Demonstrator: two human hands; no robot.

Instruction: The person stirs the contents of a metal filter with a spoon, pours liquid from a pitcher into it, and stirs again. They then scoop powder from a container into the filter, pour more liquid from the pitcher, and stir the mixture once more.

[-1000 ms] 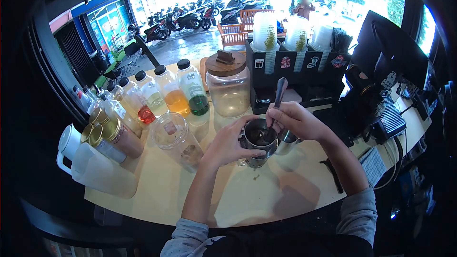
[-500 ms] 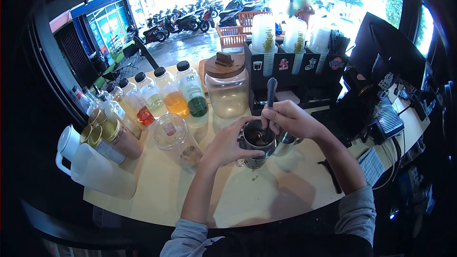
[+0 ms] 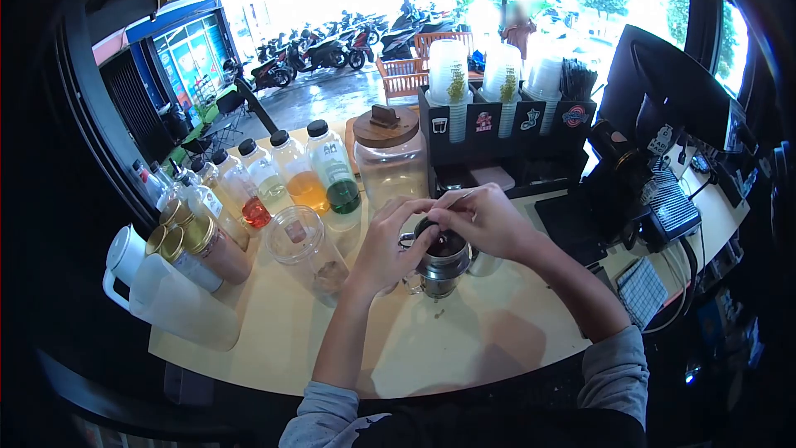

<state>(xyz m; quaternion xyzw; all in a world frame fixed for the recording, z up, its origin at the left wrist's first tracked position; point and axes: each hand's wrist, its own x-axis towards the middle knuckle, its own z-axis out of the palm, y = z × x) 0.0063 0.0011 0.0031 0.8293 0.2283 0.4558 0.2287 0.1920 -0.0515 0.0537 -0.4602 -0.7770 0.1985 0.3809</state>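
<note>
Item: metal cup (image 3: 448,267), dark inside, upright on the pale counter (image 3: 497,344), directly beneath my hands. Left hand (image 3: 391,239): half-curled, thumb over the cup's near-left rim; I could not tell whether it gripped anything. Right hand (image 3: 485,220): fingers bent, tips meeting my left fingers above the mouth; its hold, if any, was hidden. Left of the cup stood a clear open jar (image 3: 297,236); beyond, a wood-lidded jar (image 3: 390,162) and a black cup rack (image 3: 497,145).
</note>
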